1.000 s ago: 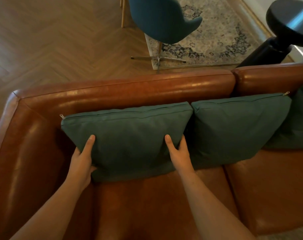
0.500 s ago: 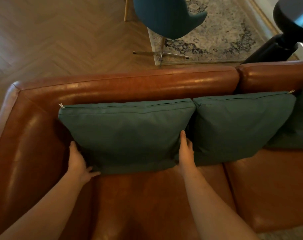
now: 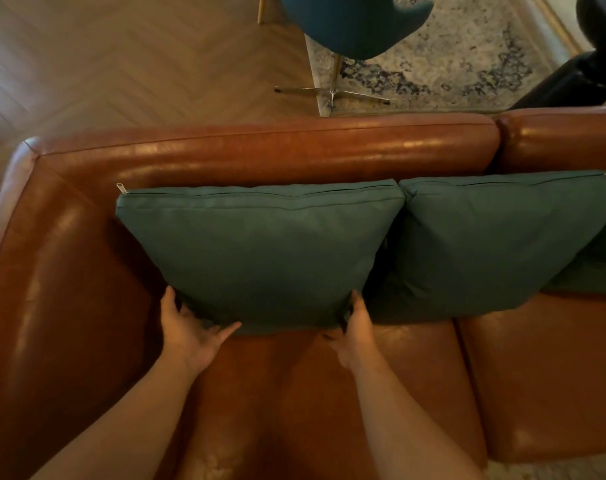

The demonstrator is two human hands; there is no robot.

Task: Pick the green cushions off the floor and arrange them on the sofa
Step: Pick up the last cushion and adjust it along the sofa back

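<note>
Two hands are working the bottom corners of the left green cushion [image 3: 260,251] right now. The left hand [image 3: 187,330] is cupping its lower left corner with the thumb sticking out along the bottom edge, and the right hand [image 3: 355,327] is pinching the lower right corner, fingers partly tucked behind the fabric. The cushion is leaning against the sofa [image 3: 260,150] backrest near its left corner, with a second green cushion [image 3: 485,244] touching it on the right and what looks like a third [image 3: 603,268] poking in at the frame's right edge.

I'd say this is the seating and straightening step. Next is probably nudging the bottom edge back, letting go, then checking the floor for more cushions; none are showing here.

No brands or writing readable, only a zip pull [image 3: 121,187] at the top left corner.
</note>
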